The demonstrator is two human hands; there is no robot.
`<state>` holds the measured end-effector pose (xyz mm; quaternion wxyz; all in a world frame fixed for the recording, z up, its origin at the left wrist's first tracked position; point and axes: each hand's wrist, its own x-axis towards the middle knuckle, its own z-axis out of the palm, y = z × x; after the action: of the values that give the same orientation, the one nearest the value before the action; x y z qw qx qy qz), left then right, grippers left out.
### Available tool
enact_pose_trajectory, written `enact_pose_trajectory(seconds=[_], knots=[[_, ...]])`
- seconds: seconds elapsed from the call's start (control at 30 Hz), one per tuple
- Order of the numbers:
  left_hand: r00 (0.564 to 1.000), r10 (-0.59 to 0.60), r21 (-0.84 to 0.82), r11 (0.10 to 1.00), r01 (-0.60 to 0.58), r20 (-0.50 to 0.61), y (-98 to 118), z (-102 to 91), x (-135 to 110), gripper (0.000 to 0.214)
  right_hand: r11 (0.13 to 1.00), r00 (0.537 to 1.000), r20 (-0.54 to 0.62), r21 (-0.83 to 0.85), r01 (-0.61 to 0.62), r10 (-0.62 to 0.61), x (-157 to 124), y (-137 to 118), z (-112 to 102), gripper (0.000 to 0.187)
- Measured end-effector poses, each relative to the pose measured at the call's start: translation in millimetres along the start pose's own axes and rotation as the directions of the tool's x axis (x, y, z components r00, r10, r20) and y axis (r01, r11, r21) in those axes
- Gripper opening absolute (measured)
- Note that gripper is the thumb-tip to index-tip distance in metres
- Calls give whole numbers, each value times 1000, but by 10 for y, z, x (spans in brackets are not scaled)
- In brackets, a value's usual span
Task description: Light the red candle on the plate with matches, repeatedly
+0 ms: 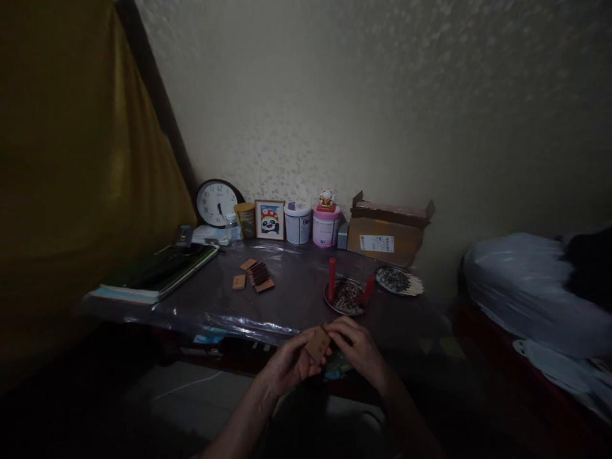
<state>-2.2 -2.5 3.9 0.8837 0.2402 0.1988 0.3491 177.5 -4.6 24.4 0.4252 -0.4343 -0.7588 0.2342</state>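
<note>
Both my hands meet at the near edge of a dark, plastic-covered table (287, 299). My left hand (287, 364) curls its fingers round a small brown rectangular card or block (318, 345). My right hand (356, 347) is closed on the top of the same piece, fingertips pinching its upper edge. Farther back on the table lie more brown pieces (253, 275) with a dark stack between them. A round dish (345, 297) of speckled bits stands just beyond my hands, with a red stick (331, 278) standing upright at its rim.
A second plate (396, 280) with pale sticks lies to the right. Along the wall stand a clock (216, 203), a panda picture (269, 220), tins (298, 223) and a cardboard box (388, 234). Books (157, 275) lie at the left. A plastic-wrapped bundle (530, 287) sits at the right.
</note>
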Motion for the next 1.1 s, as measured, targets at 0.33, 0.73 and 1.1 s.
enact_pose_trajectory(seconds=[0.33,0.73,1.1], knots=[[999,-27,40,999,28,-17,-17,-8,0,29,1000,999,50,-31,-7,9,-25,38,-12,13],[999,-37,76,996,39,-24,-15,0,-9,26,999,994,106,-48,-6,11,-39,35,-27,15],[999,-32,95,995,34,-20,-9,-1,2,34,989,991,130,-137,46,-28,-52,46,-15,13]])
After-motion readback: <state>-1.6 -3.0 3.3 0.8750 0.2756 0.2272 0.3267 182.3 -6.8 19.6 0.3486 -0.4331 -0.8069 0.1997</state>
